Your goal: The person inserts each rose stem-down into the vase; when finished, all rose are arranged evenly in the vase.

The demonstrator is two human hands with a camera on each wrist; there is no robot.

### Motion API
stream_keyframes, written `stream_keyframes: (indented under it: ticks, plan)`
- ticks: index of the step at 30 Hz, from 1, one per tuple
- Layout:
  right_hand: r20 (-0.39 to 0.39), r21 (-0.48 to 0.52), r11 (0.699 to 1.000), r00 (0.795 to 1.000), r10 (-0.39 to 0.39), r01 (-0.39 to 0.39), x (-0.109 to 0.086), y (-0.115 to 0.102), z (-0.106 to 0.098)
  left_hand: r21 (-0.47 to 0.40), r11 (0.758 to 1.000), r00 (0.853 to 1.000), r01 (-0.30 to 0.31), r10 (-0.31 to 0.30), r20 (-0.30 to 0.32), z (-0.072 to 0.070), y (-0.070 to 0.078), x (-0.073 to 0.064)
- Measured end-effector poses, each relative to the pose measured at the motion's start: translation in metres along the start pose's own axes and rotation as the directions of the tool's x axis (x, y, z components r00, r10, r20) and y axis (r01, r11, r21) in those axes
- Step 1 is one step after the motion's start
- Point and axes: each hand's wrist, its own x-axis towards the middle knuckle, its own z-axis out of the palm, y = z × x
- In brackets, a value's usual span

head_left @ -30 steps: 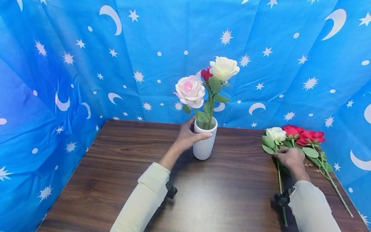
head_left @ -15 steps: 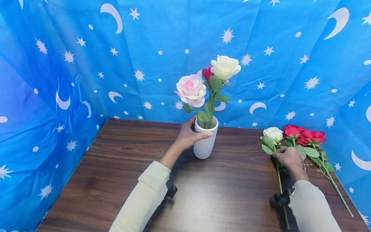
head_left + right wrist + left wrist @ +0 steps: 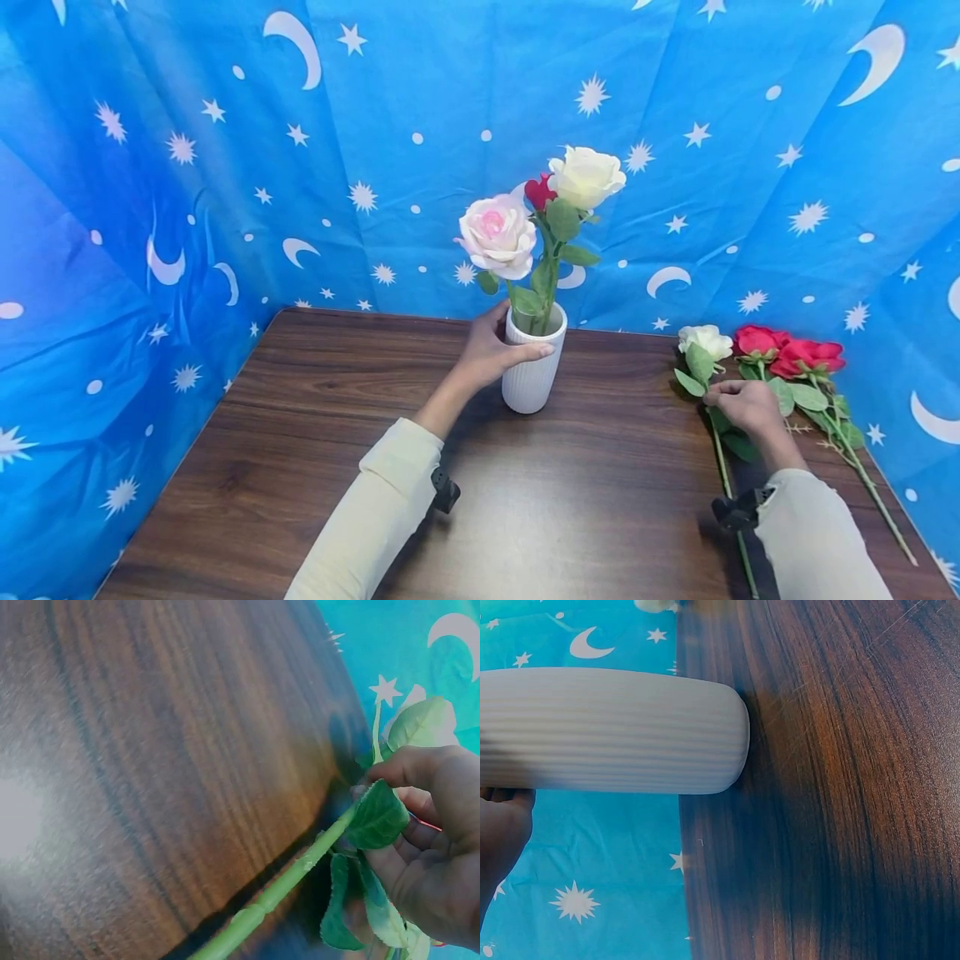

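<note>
A white ribbed vase (image 3: 529,379) stands upright on the table, and my left hand (image 3: 487,350) grips it near its rim, thumb across the front. In the vase are a pale pink rose (image 3: 498,237), a cream rose (image 3: 587,177) and a red bloom (image 3: 539,192) partly hidden behind them. At the right, my right hand (image 3: 750,410) pinches the green stem of a white rose (image 3: 705,342) below its bloom. In the right wrist view, the stem (image 3: 266,900) runs from my fingers toward the lower left, with leaves against the hand.
Two red roses (image 3: 808,358) (image 3: 760,340) lie beside my right hand, one long stem (image 3: 873,492) reaching toward the front right. The brown wooden table (image 3: 315,400) ends at a blue cloth (image 3: 420,75) with moons and stars, which hangs behind and at both sides.
The white rose has shifted slightly left in my right hand, its stem swinging a little at the lower end. My left hand stays on the vase.
</note>
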Motion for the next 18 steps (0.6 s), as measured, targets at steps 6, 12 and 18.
stream_keyframes:
  ticks: [6,12,18]
  plan:
    - [-0.04,0.107,0.994,0.999,0.003,0.002,0.001,-0.008,-0.004,-0.009,1.0,1.0,-0.005,0.005,0.005,0.001,-0.001,0.0]
    - [-0.08,0.23,0.973,0.997,0.006,0.013,-0.001,-0.021,-0.013,0.005,1.0,1.0,0.004,-0.004,0.005,0.0,-0.001,0.0]
    - [-0.076,0.302,0.952,0.997,-0.022,0.044,-0.002,-0.032,-0.022,0.006,1.0,1.0,0.005,-0.005,0.002,0.0,-0.001,0.0]
